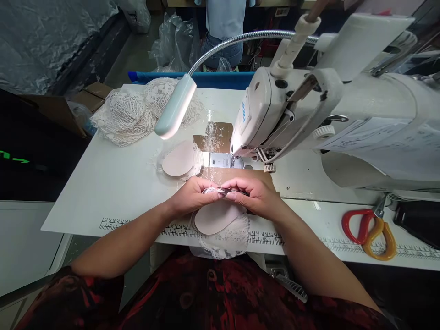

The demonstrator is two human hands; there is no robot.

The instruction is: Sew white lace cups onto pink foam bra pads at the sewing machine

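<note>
My left hand (194, 196) pinches the edge of a white lace piece (233, 234), which hangs over the table's front edge with a smooth pale bra cup (216, 217) on it. Against that edge, my right hand (256, 195) closes around small dark metal thread snips (237, 191), mostly hidden by the fingers. The tips of both hands meet just in front of the sewing machine's needle area. A second pale cup (178, 159) with lace around it lies on the table, beyond my left hand. Thin threads run between it and my hands.
The white sewing machine (261, 114) stands at the right, its lamp (176, 107) hanging over the table. A heap of lace (127, 112) lies back left. Red and orange-handled scissors (373, 229) rest at right. Brown cardboard (220, 176) lies by the needle plate. Another person (225, 27) is beyond.
</note>
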